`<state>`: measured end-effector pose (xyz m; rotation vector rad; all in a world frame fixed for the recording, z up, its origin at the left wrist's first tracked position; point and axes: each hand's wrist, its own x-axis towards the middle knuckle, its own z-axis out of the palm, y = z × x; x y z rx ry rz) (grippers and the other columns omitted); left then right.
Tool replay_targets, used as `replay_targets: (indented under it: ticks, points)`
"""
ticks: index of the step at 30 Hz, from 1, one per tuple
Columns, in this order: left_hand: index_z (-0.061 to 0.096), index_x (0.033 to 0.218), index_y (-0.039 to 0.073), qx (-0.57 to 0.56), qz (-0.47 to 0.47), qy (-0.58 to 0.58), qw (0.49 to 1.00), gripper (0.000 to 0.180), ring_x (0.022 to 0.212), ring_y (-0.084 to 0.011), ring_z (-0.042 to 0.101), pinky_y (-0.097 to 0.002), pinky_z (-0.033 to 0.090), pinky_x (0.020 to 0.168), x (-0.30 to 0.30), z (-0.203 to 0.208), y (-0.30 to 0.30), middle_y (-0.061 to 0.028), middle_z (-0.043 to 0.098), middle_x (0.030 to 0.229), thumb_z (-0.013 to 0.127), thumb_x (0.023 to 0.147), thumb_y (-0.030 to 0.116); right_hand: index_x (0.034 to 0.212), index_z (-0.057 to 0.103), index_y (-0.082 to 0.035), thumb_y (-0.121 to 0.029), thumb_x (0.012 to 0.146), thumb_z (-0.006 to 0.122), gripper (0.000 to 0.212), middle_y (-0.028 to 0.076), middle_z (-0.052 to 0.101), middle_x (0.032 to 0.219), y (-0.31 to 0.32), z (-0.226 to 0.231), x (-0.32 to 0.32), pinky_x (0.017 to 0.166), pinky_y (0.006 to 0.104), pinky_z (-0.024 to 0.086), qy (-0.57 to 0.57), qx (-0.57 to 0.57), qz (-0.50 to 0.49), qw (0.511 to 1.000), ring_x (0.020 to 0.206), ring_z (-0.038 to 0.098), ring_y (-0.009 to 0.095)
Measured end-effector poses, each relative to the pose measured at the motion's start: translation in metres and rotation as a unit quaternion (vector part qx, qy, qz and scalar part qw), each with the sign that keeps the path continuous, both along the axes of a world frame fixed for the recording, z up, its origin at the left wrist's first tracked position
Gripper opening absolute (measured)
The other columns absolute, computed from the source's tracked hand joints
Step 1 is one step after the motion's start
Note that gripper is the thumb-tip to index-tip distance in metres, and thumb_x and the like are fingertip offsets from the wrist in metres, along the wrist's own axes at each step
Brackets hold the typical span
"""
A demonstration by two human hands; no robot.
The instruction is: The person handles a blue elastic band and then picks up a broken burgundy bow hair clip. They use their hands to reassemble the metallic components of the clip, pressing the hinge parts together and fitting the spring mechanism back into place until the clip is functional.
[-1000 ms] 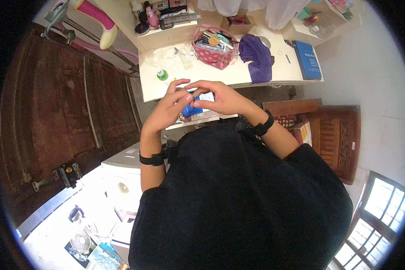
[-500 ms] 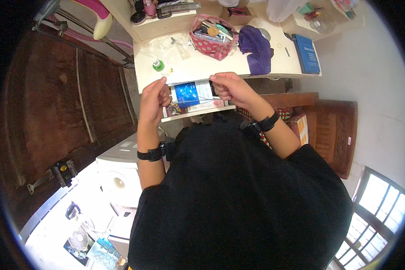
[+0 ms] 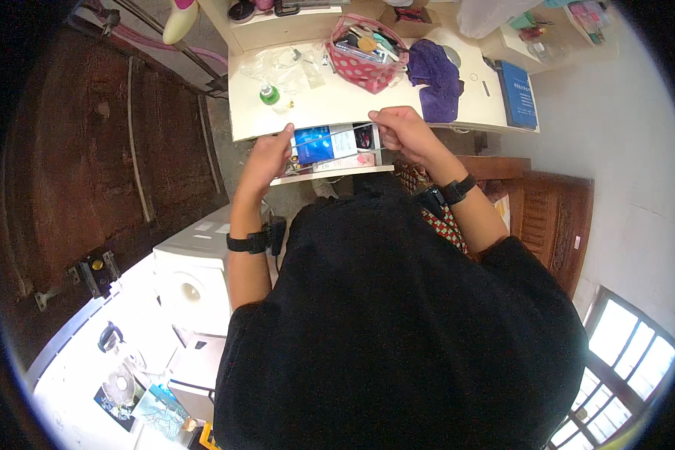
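My left hand (image 3: 270, 159) and my right hand (image 3: 408, 135) are closed, raised over an open drawer (image 3: 337, 173) under the desktop. A thin, pale cord (image 3: 330, 136) runs taut between them in two roughly parallel strands, like a stretched loop. Its ends disappear into my fingers, and its material is too fine to make out. The right hand is slightly higher in the picture than the left. Below the strands, inside the drawer, lie a blue packet (image 3: 312, 150), a white printed packet (image 3: 343, 142) and a small dark item (image 3: 364, 138).
On the white desk (image 3: 345, 109) stand a green-filled bottle (image 3: 269, 94), crumpled clear plastic (image 3: 277, 66), a pink polka-dot pouch (image 3: 364, 67) full of cosmetics, a purple cloth (image 3: 436, 79) and a blue book (image 3: 517, 94). A wooden chair (image 3: 555, 217) is at the right.
The strands have gone from nearly level to slanting up toward the right hand. The hands are a little farther apart, and the view has shifted slightly.
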<state>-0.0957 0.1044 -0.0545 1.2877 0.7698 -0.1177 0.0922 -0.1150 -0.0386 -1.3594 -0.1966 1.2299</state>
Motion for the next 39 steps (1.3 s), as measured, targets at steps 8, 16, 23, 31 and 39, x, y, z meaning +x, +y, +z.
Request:
replay_targets:
  ticks: [8,16,23,31,39]
  points:
    - [0.047,0.054,0.001,0.269,-0.128,-0.074,0.952,0.057,0.05,-0.0073,0.031,-0.0302,0.027,0.046,0.017,-0.013,-0.028,0.0038,0.037,0.05,0.063,0.094,0.037,0.057,0.051,-0.012,-0.025,0.093,0.065,0.04,-0.008,0.039,0.054,0.011,-0.009,-0.009,0.045,0.0256,0.025,-0.215,-0.089,-0.107,0.967,0.049,0.031,0.005]
    - [0.047,0.053,0.001,0.269,-0.007,-0.059,0.961,0.065,0.045,-0.0178,0.036,-0.0346,0.031,0.048,0.038,-0.062,-0.016,-0.0039,0.04,0.048,0.045,0.099,0.047,0.059,0.058,0.002,-0.025,0.09,0.064,0.041,0.003,0.051,0.052,-0.002,-0.021,0.011,0.049,0.0342,0.036,-0.323,-0.169,-0.082,0.928,0.048,0.043,0.013]
    - [0.063,0.083,-0.002,0.342,0.04,-0.01,0.939,0.047,0.052,-0.0248,0.05,-0.0385,0.042,0.055,0.043,-0.087,-0.011,-0.0123,0.05,0.055,0.041,0.101,0.035,0.064,0.061,0.003,-0.025,0.094,0.059,0.041,0.009,0.054,0.053,0.006,-0.039,0.002,0.051,0.035,0.041,-0.334,-0.113,-0.016,0.936,0.05,0.05,0.016]
    - [0.055,0.06,0.002,0.207,0.063,-0.007,0.976,0.061,0.055,-0.0266,0.049,-0.0382,0.039,0.054,0.055,-0.054,-0.019,-0.0105,0.045,0.05,0.038,0.102,0.044,0.072,0.063,0.0,-0.02,0.094,0.059,0.03,0.002,0.054,0.057,0.004,-0.036,0.013,0.047,0.0318,0.038,-0.191,-0.079,-0.076,0.976,0.047,0.048,0.014]
    - [0.047,0.062,0.007,-0.034,0.147,-0.017,0.988,0.057,0.039,-0.0156,0.034,-0.0311,0.028,0.04,0.062,-0.079,-0.039,-0.0012,0.034,0.046,0.041,0.1,0.048,0.072,0.052,-0.008,-0.015,0.094,0.059,0.024,-0.006,0.038,0.053,0.011,-0.046,0.02,0.038,0.0277,0.022,0.033,0.002,-0.18,0.983,0.04,0.032,0.009]
